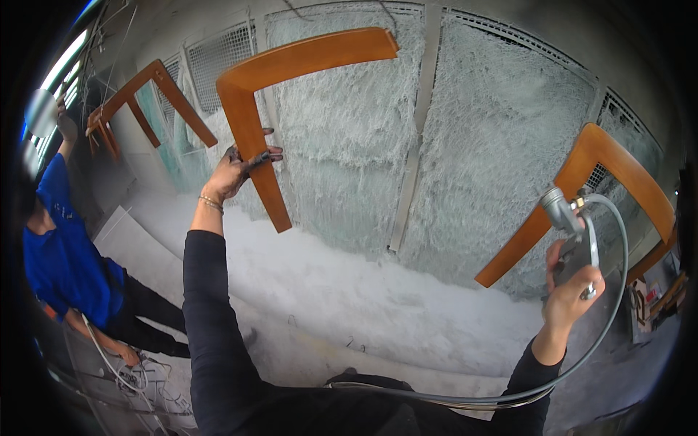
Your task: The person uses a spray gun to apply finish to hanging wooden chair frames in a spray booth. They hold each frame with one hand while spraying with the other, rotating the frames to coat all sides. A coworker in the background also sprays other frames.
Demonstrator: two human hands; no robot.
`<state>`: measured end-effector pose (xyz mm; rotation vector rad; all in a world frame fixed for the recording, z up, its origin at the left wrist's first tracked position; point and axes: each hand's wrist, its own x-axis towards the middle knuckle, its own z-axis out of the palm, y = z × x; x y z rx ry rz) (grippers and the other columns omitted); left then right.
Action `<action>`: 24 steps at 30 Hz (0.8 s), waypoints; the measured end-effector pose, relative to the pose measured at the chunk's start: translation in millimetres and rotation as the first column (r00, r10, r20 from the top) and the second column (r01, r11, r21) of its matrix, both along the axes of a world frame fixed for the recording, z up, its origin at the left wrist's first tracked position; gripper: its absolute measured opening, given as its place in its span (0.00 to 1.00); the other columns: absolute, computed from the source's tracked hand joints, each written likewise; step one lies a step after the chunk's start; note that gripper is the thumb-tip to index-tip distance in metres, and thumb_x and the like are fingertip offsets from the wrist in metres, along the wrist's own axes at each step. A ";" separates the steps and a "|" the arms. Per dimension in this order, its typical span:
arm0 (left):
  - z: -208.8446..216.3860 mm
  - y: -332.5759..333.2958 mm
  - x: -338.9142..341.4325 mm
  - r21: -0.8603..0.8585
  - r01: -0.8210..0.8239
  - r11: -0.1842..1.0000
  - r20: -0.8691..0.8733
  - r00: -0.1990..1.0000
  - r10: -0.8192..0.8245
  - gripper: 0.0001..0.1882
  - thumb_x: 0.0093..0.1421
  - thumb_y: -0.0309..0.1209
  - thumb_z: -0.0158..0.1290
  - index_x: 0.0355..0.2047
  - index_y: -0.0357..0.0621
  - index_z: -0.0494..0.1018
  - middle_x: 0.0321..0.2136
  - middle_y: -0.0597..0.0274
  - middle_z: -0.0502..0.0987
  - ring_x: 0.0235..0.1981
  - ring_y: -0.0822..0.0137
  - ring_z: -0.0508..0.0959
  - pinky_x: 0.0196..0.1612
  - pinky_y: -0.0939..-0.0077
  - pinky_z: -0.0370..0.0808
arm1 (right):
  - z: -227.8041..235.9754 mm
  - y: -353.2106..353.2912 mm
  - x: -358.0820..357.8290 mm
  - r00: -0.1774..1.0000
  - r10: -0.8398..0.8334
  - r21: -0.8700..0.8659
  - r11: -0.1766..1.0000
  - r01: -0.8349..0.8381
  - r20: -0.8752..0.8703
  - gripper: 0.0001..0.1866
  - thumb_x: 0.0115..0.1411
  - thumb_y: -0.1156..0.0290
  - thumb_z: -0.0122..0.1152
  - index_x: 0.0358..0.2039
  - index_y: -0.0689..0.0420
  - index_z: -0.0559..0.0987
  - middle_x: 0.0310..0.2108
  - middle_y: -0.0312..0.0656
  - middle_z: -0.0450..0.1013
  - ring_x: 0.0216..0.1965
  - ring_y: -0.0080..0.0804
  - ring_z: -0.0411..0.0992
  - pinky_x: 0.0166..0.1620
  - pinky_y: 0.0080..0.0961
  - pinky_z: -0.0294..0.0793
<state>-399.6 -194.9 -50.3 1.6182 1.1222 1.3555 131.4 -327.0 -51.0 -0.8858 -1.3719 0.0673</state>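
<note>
My left hand (231, 173), its fingertips darkly stained, is closed around the lower leg of an angled, orange-brown wooden furniture frame (243, 116). The frame's long upper arm reaches rightward, high in front of me. On the right, my right hand (571, 294) grips a metal spray gun (578, 251) by its handle, with a round grey metal cup at its top. A grey hose (622, 240) runs from the gun down and back across my body. Just beyond the gun, a second angled wooden frame (582, 163) is partly hidden by it.
Ahead stands a wall of pale, coated filter mesh (502, 138) divided by metal posts. Whitish dust covers the floor below it. More wooden frames (174, 94) hang at far left, near a co-worker in a blue shirt (73, 254) with hoses. Small hooks (356, 344) lie on the floor.
</note>
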 end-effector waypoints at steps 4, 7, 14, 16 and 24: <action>-10.2 2.4 0.2 0.043 0.034 0.999 0.116 0.992 -0.039 0.32 0.64 0.30 0.59 0.66 0.45 0.59 0.49 0.50 0.79 0.55 0.54 0.78 0.59 0.58 0.76 | -13.2 -12.3 -15.1 0.916 0.379 0.073 0.918 -0.390 0.130 0.55 0.58 0.22 0.39 0.54 0.70 0.76 0.18 0.40 0.72 0.14 0.21 0.66 0.17 0.17 0.61; -26.9 1.6 5.6 0.135 0.032 0.990 0.168 0.984 -0.055 0.38 0.64 0.43 0.58 0.69 0.46 0.55 0.49 0.50 0.78 0.51 0.55 0.80 0.58 0.57 0.76 | -21.9 -13.0 -23.0 0.792 0.559 0.175 0.778 -0.603 0.244 0.60 0.51 0.17 0.39 0.56 0.67 0.76 0.15 0.40 0.68 0.14 0.24 0.64 0.17 0.20 0.57; -55.3 -23.5 15.8 0.147 0.019 0.989 0.569 0.816 -0.100 0.43 0.69 0.64 0.30 0.70 0.42 0.53 0.57 0.46 0.72 0.57 0.52 0.74 0.63 0.55 0.68 | -38.7 -25.1 -22.5 0.782 0.583 -0.059 0.808 -0.586 0.221 0.56 0.54 0.21 0.40 0.56 0.67 0.76 0.19 0.44 0.71 0.17 0.28 0.67 0.19 0.22 0.60; -53.6 -31.3 26.3 0.137 -0.044 0.990 0.391 0.920 -0.013 0.41 0.71 0.62 0.27 0.69 0.42 0.55 0.57 0.45 0.72 0.58 0.53 0.74 0.63 0.56 0.69 | -38.4 -30.6 -13.0 0.715 0.648 -0.097 0.755 -0.649 0.264 0.55 0.56 0.22 0.41 0.58 0.66 0.73 0.23 0.49 0.74 0.19 0.30 0.70 0.21 0.22 0.64; -42.6 -63.7 88.7 0.169 -0.078 0.983 0.308 0.951 0.022 0.42 0.69 0.64 0.30 0.68 0.43 0.56 0.58 0.44 0.71 0.57 0.48 0.76 0.59 0.54 0.77 | -76.8 -42.6 24.4 0.763 0.625 -0.296 0.769 -0.567 0.164 0.47 0.58 0.32 0.53 0.57 0.67 0.74 0.36 0.52 0.80 0.25 0.26 0.74 0.26 0.20 0.71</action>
